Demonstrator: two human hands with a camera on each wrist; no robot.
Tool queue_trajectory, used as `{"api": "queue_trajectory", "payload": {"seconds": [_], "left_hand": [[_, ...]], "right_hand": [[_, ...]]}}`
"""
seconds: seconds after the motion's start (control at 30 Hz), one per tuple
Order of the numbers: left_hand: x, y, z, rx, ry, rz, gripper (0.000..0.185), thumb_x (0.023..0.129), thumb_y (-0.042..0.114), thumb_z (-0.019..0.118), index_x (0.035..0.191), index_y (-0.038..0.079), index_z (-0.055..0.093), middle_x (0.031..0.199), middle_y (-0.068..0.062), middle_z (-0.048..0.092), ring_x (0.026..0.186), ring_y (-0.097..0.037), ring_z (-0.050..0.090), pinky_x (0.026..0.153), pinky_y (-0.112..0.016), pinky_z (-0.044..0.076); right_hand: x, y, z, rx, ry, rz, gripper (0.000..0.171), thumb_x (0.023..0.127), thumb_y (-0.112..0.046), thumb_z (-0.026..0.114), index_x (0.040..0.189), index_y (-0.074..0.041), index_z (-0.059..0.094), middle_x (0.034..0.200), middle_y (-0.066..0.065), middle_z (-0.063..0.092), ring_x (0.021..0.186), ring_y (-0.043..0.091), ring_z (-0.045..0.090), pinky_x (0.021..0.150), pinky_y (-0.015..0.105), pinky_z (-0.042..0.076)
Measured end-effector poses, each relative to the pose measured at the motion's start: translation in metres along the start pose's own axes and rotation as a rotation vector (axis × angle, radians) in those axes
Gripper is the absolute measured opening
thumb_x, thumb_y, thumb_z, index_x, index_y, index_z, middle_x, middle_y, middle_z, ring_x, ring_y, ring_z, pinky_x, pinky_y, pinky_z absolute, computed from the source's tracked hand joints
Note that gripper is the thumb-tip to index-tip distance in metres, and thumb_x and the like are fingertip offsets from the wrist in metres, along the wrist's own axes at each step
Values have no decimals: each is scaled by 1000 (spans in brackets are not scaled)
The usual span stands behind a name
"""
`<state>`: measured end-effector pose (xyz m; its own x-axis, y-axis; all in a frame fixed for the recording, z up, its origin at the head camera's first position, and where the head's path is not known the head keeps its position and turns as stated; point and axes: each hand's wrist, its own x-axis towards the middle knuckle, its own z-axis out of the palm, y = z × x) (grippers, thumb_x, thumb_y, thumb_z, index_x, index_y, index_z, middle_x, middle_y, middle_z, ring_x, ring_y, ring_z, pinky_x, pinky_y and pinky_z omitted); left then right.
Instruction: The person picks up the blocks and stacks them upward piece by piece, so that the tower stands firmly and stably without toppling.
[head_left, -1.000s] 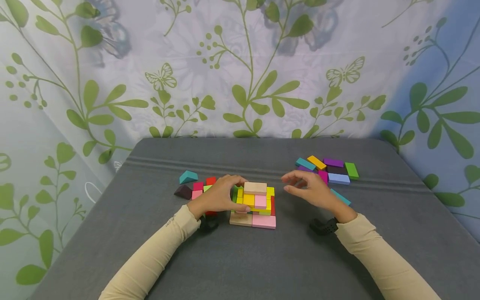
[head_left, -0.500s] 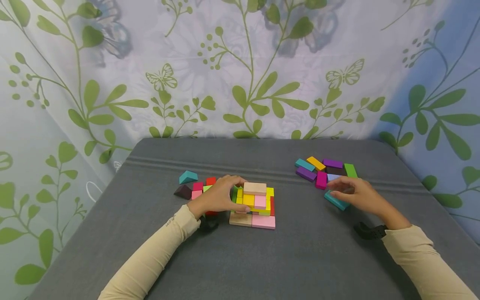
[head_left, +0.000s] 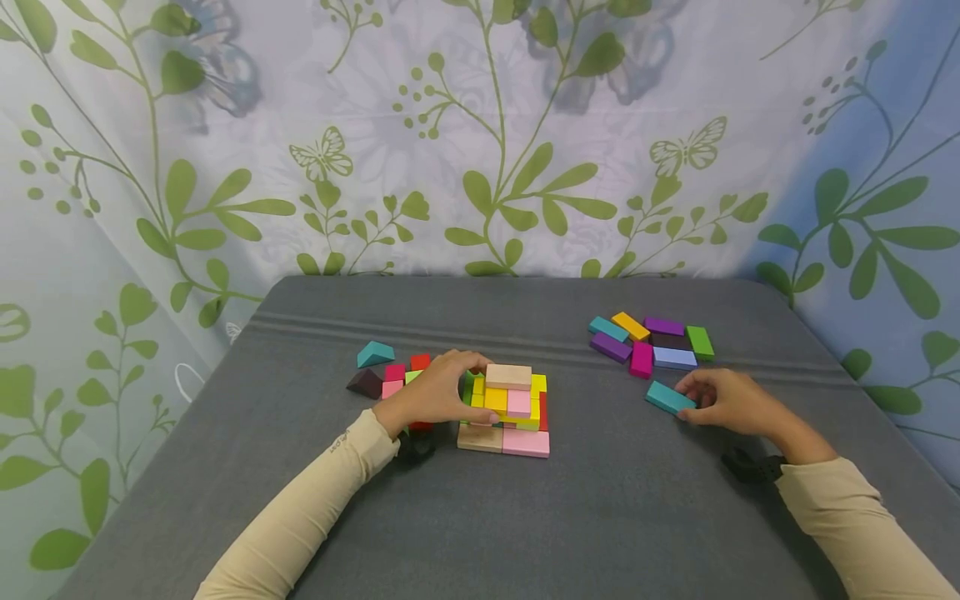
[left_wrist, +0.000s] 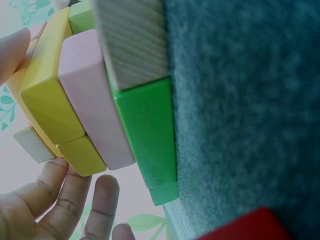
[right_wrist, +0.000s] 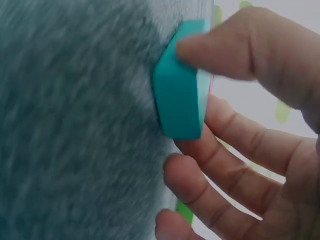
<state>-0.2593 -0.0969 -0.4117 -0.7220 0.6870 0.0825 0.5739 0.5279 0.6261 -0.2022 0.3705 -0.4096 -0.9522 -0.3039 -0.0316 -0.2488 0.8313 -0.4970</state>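
Observation:
A stack of coloured wooden blocks (head_left: pixel 510 410) stands at the middle of the grey table (head_left: pixel 480 517), topped by a plain wood block (head_left: pixel 509 376). My left hand (head_left: pixel 438 393) cups the stack's left side, with its fingers over the top edge and its thumb at the front. In the left wrist view, the thumb (left_wrist: pixel 11 50) lies against a yellow block (left_wrist: pixel 45 100). Out to the right, my right hand (head_left: pixel 723 402) pinches a flat teal block (head_left: pixel 667 398) that lies on the table. In the right wrist view, the thumb is above the teal block (right_wrist: pixel 180 90) and the fingers are beneath it.
Loose blocks lie left of the stack, among them a teal wedge (head_left: pixel 375 353), a dark brown wedge (head_left: pixel 365 382) and a red block (head_left: pixel 421 362). At the back right is a group of flat blocks (head_left: pixel 652 342) in several colours. A leaf-print curtain (head_left: pixel 480 133) hangs behind the table.
My right hand left the stack's right side, moved right to the flat blocks and took hold of the teal block, which shifted slightly. The left hand stayed on the stack.

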Motion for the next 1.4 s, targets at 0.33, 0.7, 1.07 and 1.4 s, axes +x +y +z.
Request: {"api": "queue_trajectory", "payload": {"seconds": [0.33,0.7,1.07,1.4], "left_hand": [[-1,1,0,-15,-7,-6,73,86,42,89,141,2,63,133,-11,66,123,-30,55,107,-52,48],[-1,0,0,-26,-1,15,72,86,41,90,139,1,63,131,-11,66,122,-29,58,108,-50,50],[0,0,0,-33,1,12,70,85,40,90,138,2,64,131,-11,67,122,-29,58,109,-50,50],[0,-1,0,-36,3,20,69,86,39,89,139,2,64,131,-11,67,122,-29,58,108,-50,50]], "right_hand": [[10,-37,6,37,81,-139,31,87,-10,89,113,0,76,97,-2,72,83,5,61,72,30,57],[22,-72,20,131,109,-356,31,85,-4,89,114,-3,77,104,-4,73,86,6,65,79,31,61],[36,-105,32,228,113,-417,29,87,-3,87,115,-3,77,107,0,76,90,10,68,84,34,62],[46,-137,52,213,98,-434,28,87,-6,87,113,-6,76,110,1,76,90,20,70,85,39,63]]}}
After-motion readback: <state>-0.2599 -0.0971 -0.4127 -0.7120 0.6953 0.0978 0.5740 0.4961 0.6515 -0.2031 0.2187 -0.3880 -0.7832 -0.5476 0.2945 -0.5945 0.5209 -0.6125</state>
